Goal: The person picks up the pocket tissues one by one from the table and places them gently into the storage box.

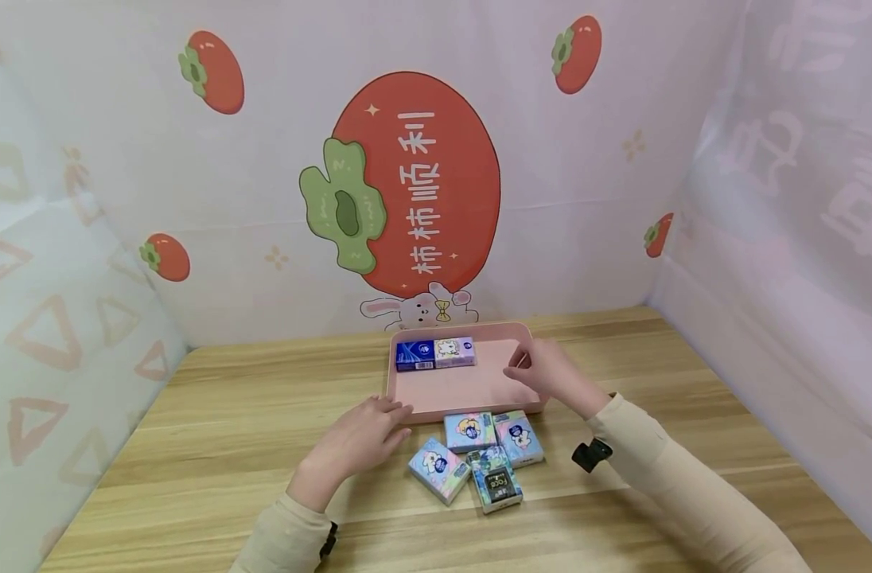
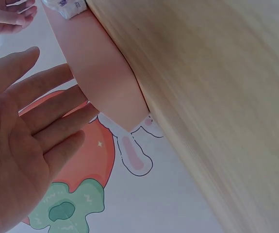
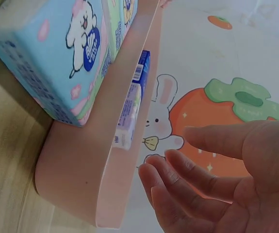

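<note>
Space between thumb and fingers of the right hand [image 3: 263, 179] is shown plainly only in the right wrist view: the fingers are loosely curved, and nothing is gripped. In the head view that hand is seen slightly blurred over the right part of the pink tray [image 1: 489, 390], its fingertips bunched near the thumb. The palm of the left hand [image 2: 25, 133] is revealed by the left wrist view, with fingers spread and relaxed toward the tray and nothing held; in the head view its back is seen at the tray's front left corner. Whether the rim is touched cannot be told.

All six packets are taken in by the head view alone. Inside the tray, the dark blue packet [image 1: 414, 356] and the lilac packet [image 1: 454, 352] are set end to end. On the table [image 1: 264, 414] in front are grouped the left pale packet [image 1: 439, 470], the middle pale packet [image 1: 469, 432], the right pale packet [image 1: 518, 438] and the black-labelled packet [image 1: 495, 480]. In the left wrist view one packet is cut off at the top and cannot be identified.
</note>
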